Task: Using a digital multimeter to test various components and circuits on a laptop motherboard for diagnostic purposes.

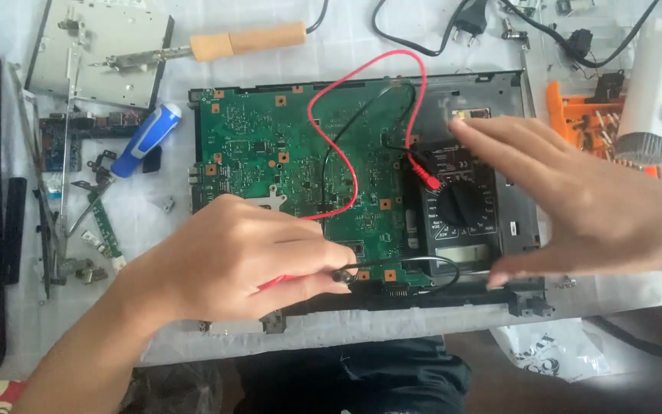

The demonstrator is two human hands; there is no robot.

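Observation:
A green circuit board (270, 146) lies in a black laptop shell (499, 92) on the white-covered table. My left hand (231, 261) is closed around the red and black test probes (342, 274), their tips near the board's front edge. A black multimeter (457, 203) rests on the board's right side, with a red lead (362, 77) and a black lead (346, 138) looping over the board. My right hand (584, 207) hovers open and flat just right of the meter's dial, fingers spread, holding nothing.
A soldering iron with a wooden handle (239, 42) and a metal drive (101, 50) lie at the back left. A blue screwdriver (145, 139) and small brackets sit left of the board. An orange tool holder (599, 123), a white brush and power cables sit at the back right.

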